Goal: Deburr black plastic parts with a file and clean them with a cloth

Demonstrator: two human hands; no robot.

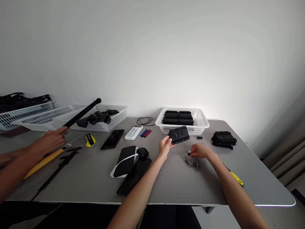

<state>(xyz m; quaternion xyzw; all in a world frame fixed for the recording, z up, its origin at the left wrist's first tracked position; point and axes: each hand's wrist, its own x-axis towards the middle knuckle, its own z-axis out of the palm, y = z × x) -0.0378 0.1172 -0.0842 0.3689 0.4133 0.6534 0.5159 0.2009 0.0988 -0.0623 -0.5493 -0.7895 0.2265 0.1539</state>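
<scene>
Black ribbed plate [179,135] is held by one corner in the left hand [165,147], a white basket [202,122] at its twelve o'clock and stacked plates [224,139] at three. At five o'clock, a small metal-ended piece [189,153] is pinched in the right hand [199,150] beside a grey rag [192,162]. Through the one-corner hold, the plate could be tipped and dropped. Blue print on a white box [133,133] at nine cannot be read.
</scene>
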